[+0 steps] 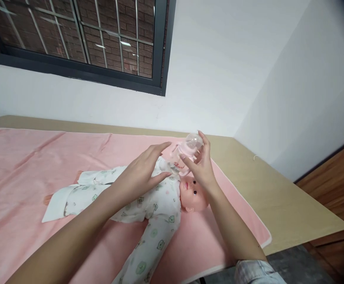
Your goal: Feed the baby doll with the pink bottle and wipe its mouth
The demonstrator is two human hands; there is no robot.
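Observation:
My right hand (200,165) grips a baby bottle (179,162) near its clear domed cap, thumb on one side and fingers on the other. The bottle has pink handles, a pink collar and red lettering, and is tilted with its cap toward the upper right. My left hand (144,167) is beside the bottle's base, thumb and fingers spread apart around a gap. Below both hands a baby doll (163,201) lies on its back in white printed clothes. Its head (193,195) is by my right wrist, and my left forearm crosses over its legs.
A pink blanket (21,177) with white edging lies under the doll on a beige tabletop (257,189). Behind it stands a white wall (207,79) with a dark-framed barred window (101,39). Brown wood (337,193) is at the right, with grey floor below.

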